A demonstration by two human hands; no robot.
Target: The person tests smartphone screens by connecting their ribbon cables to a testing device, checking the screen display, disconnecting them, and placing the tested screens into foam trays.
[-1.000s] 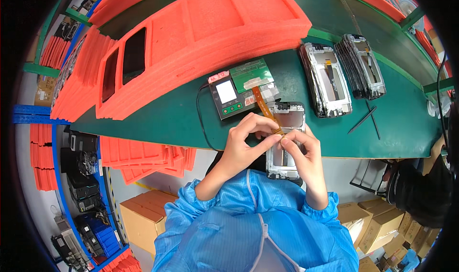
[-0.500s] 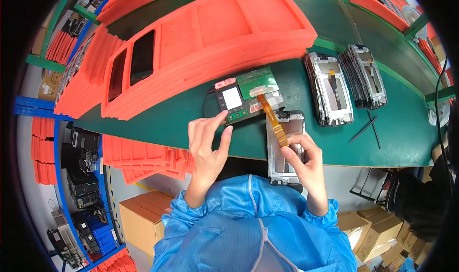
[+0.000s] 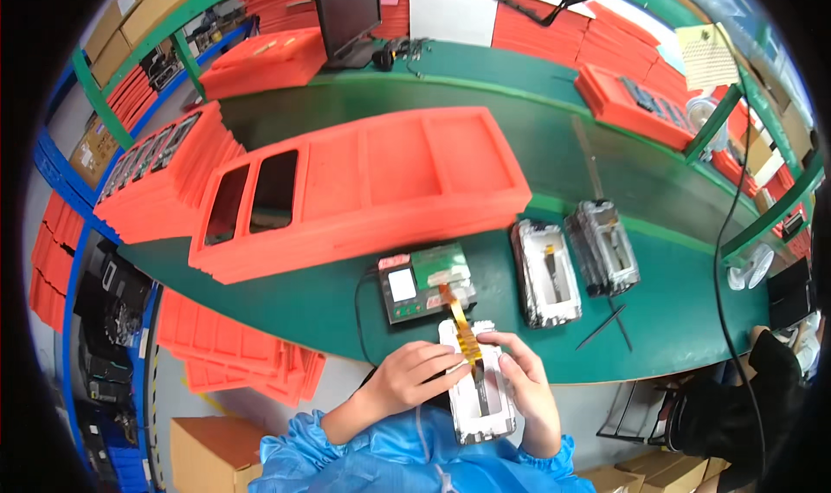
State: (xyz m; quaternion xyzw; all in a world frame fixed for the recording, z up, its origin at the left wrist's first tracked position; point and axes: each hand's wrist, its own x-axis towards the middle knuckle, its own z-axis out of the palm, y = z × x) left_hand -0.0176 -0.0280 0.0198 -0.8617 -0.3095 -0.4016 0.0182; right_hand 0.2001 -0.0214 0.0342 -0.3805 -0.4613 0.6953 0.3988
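A silver rectangular phone frame (image 3: 481, 391) lies at the near edge of the green bench (image 3: 312, 302). My left hand (image 3: 412, 375) grips its left side, fingers reaching onto its middle. My right hand (image 3: 525, 379) holds its right side. An orange flat ribbon cable (image 3: 459, 322) runs from the frame up to a small green circuit board tester (image 3: 424, 282) just beyond it.
A large orange foam tray (image 3: 363, 181) with two dark panels in its left slots fills the bench middle. Two stacks of silver frames (image 3: 545, 273) (image 3: 604, 249) lie to the right, with thin black tools (image 3: 608, 323). Orange tray stacks (image 3: 156, 181) stand at left and behind. Another person's dark sleeve (image 3: 736, 406) is at lower right.
The view has tilted up along the bench. My left hand has moved from the tester back onto the phone frame; both hands now hold it.
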